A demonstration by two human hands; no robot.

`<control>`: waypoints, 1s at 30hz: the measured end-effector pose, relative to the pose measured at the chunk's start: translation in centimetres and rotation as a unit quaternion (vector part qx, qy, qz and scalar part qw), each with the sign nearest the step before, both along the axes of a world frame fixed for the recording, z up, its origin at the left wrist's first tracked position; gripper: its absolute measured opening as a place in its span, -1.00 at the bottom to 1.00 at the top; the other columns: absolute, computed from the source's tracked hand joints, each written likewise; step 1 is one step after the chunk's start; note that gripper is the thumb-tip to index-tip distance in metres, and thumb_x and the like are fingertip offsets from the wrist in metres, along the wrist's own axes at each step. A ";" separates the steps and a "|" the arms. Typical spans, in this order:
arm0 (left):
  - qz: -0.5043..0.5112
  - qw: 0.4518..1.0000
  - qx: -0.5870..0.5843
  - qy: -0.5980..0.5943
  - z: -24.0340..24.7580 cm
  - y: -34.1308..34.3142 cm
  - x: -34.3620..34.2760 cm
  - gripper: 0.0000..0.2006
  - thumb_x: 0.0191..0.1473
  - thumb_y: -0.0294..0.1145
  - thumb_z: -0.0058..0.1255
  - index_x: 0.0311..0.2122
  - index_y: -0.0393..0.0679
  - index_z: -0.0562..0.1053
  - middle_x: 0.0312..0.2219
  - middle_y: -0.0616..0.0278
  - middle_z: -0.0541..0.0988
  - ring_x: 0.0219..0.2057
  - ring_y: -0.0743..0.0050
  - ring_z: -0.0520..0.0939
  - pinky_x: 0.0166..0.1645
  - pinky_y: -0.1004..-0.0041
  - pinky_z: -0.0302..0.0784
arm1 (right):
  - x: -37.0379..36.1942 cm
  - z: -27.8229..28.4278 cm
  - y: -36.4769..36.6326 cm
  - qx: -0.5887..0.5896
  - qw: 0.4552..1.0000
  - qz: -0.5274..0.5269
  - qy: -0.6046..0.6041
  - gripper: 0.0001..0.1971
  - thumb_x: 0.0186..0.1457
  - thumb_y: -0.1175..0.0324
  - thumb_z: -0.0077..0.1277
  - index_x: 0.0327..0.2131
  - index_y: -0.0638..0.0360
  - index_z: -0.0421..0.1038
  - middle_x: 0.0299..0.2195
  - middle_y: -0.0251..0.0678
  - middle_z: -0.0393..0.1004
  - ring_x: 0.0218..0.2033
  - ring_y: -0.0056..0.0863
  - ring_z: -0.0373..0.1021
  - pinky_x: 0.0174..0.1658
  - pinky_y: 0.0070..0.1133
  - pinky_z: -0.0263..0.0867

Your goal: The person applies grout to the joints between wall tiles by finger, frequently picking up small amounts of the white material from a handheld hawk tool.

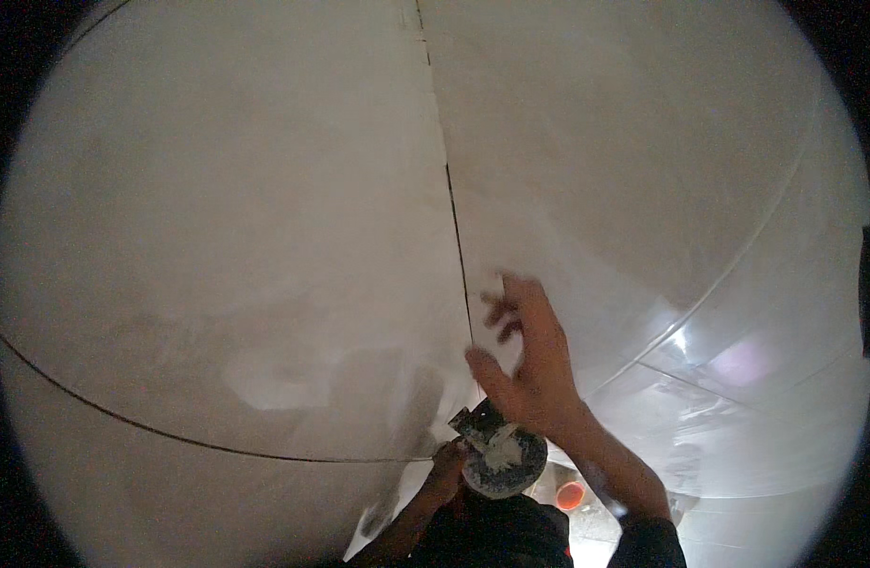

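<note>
So the left hand had its fingers closed on the left edge of a round, dark bowl smeared with pale paste, low in the view right in front of the body. The bowl's mouth faced up at the camera; being round, it didn't have an obvious long axis. A flat dark blade poked out over its far edge, angled up and left, long axis too covered to call.

Right hand was kinda blurry, fingers loosely curled, thumb well apart, nothing visible in the grip. It sat just right of the dark seam in the pale wall; couldn't tell if it was touching.
</note>
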State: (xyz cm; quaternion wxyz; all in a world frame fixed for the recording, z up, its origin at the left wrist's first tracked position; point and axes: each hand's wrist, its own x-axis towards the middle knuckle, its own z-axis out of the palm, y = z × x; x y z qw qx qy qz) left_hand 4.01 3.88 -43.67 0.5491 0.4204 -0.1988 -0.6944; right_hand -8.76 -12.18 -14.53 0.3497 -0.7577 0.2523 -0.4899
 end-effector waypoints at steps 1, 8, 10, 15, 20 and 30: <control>-0.001 1.000 0.006 0.015 0.6 0.1 0.6 -0.59 0.25 -0.13 -0.14 0.06 -0.21 0.32 -0.09 0.20 0.48 -0.10 0.41 0.49 0.05 0.34 0.40 | 1.4 0.9 -1.4 -0.028 0.999 -0.012 -0.021 -0.26 -0.13 0.48 0.12 0.17 0.23 0.06 -0.17 -0.10 0.34 -0.32 -0.25 0.37 -0.28 -0.42 0.35; -0.019 0.988 0.014 -0.152 -4.6 0.2 0.2 -0.46 0.23 -0.16 -0.10 0.21 -0.25 0.18 0.00 0.15 0.42 0.05 0.32 0.38 0.16 0.29 0.26 | 6.2 2.9 -5.2 -0.101 0.940 -0.229 0.234 -0.08 -0.13 0.43 0.07 0.31 0.07 -0.20 -0.54 -0.13 0.48 -0.58 -0.22 0.46 -0.43 -0.36 0.43; 0.008 0.995 0.007 -0.099 -10.0 1.9 0.7 -0.45 0.23 -0.16 -0.09 0.21 -0.26 0.17 0.03 0.12 0.40 0.07 0.31 0.36 0.17 0.30 0.23 | 7.4 2.8 -3.9 -0.079 0.918 -0.227 0.315 -0.06 -0.13 0.41 0.07 0.32 0.03 -0.23 -0.56 -0.12 0.48 -0.57 -0.19 0.47 -0.42 -0.35 0.44; -0.038 0.998 0.057 0.015 -2.8 -0.5 1.3 -0.40 0.21 -0.16 -0.06 0.23 -0.29 0.12 0.11 0.09 0.32 0.12 0.32 0.31 0.21 0.31 0.18 | 6.4 2.7 -2.7 -0.006 0.888 -0.209 0.410 -0.04 -0.13 0.40 0.06 0.33 -0.04 -0.26 -0.60 -0.16 0.48 -0.58 -0.18 0.48 -0.42 -0.33 0.45; -0.029 0.996 -0.003 -0.080 -6.9 0.9 1.8 -0.38 0.21 -0.15 -0.06 0.24 -0.31 0.10 0.16 0.09 0.26 0.15 0.31 0.28 0.24 0.33 0.15 | 7.5 5.2 -4.1 -0.108 0.921 -0.228 0.297 -0.07 -0.10 0.42 0.04 0.33 -0.08 -0.26 -0.64 -0.18 0.47 -0.59 -0.19 0.49 -0.41 -0.32 0.46; -0.061 0.994 0.000 -0.094 -3.9 0.8 2.5 -0.38 0.22 -0.15 -0.08 0.24 -0.31 0.09 0.17 0.09 0.24 0.17 0.30 0.25 0.25 0.33 0.12 | 6.4 3.9 -2.7 -0.026 0.916 -0.201 0.347 -0.08 -0.14 0.45 0.01 0.32 -0.08 -0.22 -0.64 -0.16 0.47 -0.60 -0.17 0.47 -0.41 -0.29 0.45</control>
